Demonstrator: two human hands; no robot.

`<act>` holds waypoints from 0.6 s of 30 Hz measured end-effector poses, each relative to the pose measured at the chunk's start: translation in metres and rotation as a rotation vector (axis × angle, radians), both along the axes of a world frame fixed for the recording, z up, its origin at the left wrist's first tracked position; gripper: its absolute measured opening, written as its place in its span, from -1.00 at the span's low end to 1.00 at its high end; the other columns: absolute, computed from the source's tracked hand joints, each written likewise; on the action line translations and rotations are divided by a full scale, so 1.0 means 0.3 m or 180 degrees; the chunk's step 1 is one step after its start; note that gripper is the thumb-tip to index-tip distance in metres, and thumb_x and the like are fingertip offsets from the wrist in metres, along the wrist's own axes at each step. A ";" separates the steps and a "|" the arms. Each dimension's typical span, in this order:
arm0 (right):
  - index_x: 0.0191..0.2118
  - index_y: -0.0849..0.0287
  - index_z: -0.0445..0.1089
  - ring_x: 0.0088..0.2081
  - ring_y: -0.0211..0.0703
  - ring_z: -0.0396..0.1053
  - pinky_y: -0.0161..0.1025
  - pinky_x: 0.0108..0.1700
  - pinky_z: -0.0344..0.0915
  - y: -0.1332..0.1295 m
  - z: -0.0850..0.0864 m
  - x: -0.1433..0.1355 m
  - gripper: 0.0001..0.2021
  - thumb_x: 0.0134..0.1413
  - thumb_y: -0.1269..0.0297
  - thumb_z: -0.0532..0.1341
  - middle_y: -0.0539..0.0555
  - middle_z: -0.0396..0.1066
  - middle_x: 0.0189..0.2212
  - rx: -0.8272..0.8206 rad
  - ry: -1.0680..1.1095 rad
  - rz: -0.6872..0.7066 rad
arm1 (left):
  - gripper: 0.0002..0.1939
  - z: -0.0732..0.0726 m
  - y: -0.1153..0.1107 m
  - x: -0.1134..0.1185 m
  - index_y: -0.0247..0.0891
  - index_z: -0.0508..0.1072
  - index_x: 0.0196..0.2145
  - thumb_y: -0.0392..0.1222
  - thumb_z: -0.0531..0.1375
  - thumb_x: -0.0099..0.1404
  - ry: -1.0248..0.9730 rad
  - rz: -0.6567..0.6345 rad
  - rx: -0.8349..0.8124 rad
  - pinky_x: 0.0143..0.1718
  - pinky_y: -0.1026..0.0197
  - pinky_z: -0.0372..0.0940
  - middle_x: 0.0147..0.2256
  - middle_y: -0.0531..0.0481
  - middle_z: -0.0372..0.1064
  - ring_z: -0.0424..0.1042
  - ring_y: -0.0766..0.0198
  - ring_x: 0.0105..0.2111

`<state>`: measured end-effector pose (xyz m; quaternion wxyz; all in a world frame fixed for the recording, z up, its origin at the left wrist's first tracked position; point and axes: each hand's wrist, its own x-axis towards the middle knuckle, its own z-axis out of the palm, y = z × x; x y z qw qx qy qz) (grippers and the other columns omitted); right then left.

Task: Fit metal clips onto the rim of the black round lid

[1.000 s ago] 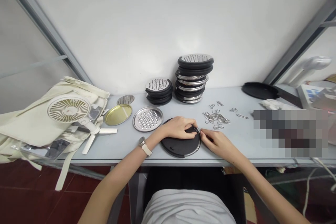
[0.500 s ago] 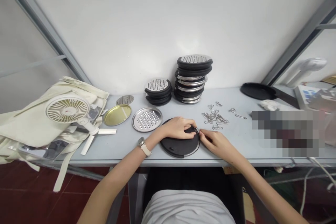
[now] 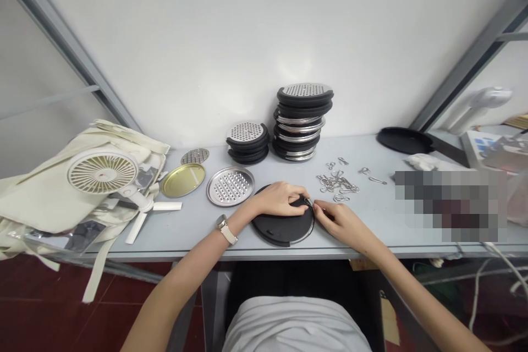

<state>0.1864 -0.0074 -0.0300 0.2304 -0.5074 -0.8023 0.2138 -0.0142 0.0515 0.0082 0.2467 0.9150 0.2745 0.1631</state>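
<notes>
A round black disc (image 3: pixel 280 231) with a thin metal rim along its right side lies flat near the table's front edge. My left hand (image 3: pixel 282 198) rests over its top, thumb and forefinger curled around its upper right edge. At that edge is a small silvery clip (image 3: pixel 308 202), partly hidden by my fingers. My right hand (image 3: pixel 336 219) pinches close by from the right, its fingertips against the clip and rim. Several loose wire clips (image 3: pixel 336 182) lie beyond my right hand. Left of the disc sits a round metal grater plate (image 3: pixel 231 186).
Behind stand a tall stack of black-rimmed graters (image 3: pixel 299 137) and a shorter stack (image 3: pixel 247 148). A gold lid (image 3: pixel 183 180) and a perforated disc (image 3: pixel 195 156) lie left, beside a white fan (image 3: pixel 103 172) on a cream bag (image 3: pixel 61 192). A black pan (image 3: pixel 404 140) is at right.
My hands stay at the disc's upper right edge, with only slight finger movement there. The whole view has shifted a little; nothing else has visibly moved.
</notes>
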 end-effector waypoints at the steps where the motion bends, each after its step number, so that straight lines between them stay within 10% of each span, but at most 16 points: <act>1: -0.51 0.12 0.11 -0.59 -0.26 0.14 -0.31 -0.48 0.05 0.002 -0.002 0.001 -0.67 0.29 0.17 -0.09 -0.08 0.15 -0.65 -0.0015 0.0029 0.0001 | -0.78 0.000 0.000 0.001 -0.23 0.44 -0.21 -0.13 0.16 0.19 0.0000 0.0004 -0.0008 -0.53 0.35 -0.01 -0.66 0.23 0.01 0.03 0.44 -0.63; 18: -0.50 0.12 0.05 -0.57 -0.28 0.08 -0.31 -0.48 0.03 0.013 -0.021 0.010 -0.68 0.29 0.15 -0.09 -0.11 0.07 -0.63 -0.0129 0.0301 0.0029 | -0.79 -0.009 0.005 0.003 -0.27 0.44 -0.23 -0.14 0.17 0.19 -0.0038 -0.0024 -0.0043 -0.53 0.36 -0.01 -0.66 0.24 0.02 0.04 0.46 -0.64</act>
